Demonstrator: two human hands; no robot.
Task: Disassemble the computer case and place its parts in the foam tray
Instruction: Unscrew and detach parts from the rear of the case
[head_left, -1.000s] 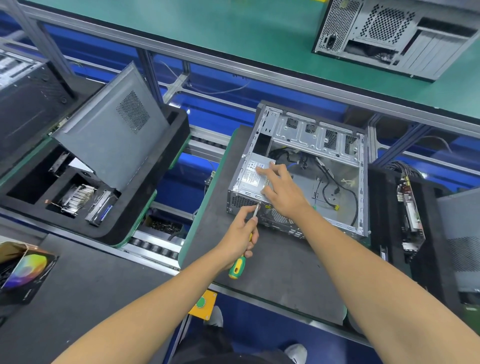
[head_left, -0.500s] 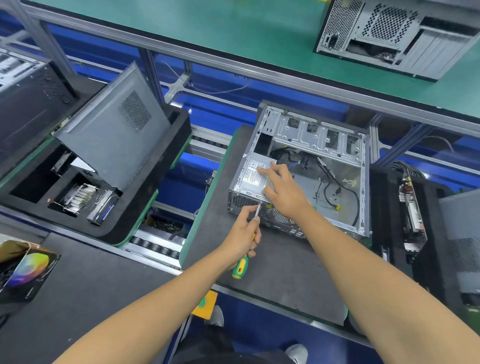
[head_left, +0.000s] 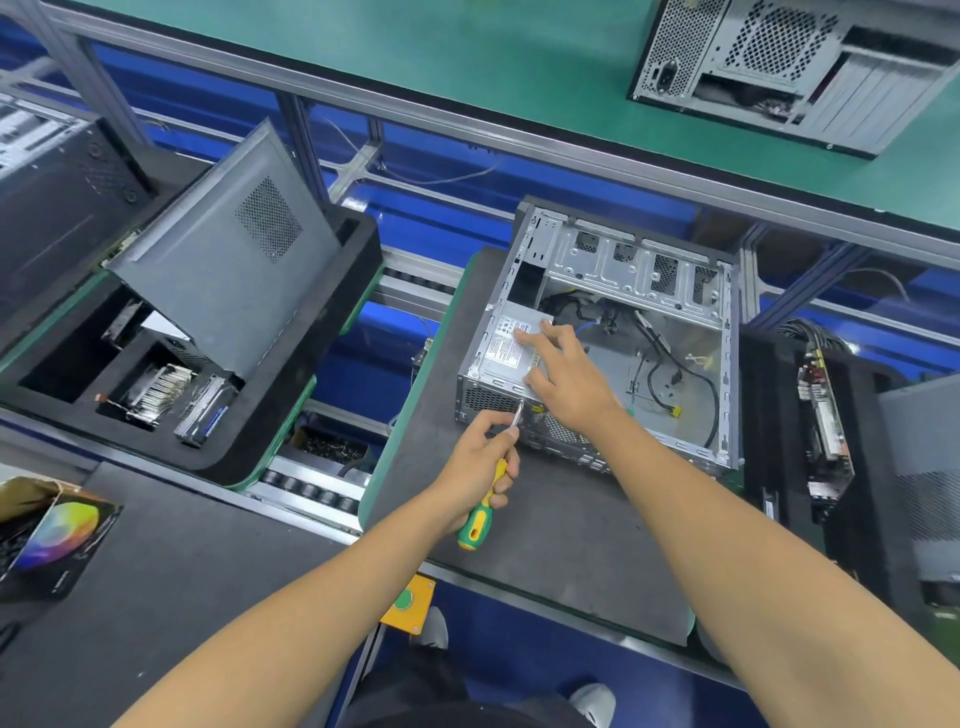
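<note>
Only power supply (head_left: 506, 349) label visible, unreadable.

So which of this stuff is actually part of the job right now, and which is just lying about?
In the job:
case
power supply, right hand resting on it
screwdriver, gripped by left hand
foam tray holding the side panel

Lying about:
second case on the far bench
colour-wheel box
yellow button box
</note>
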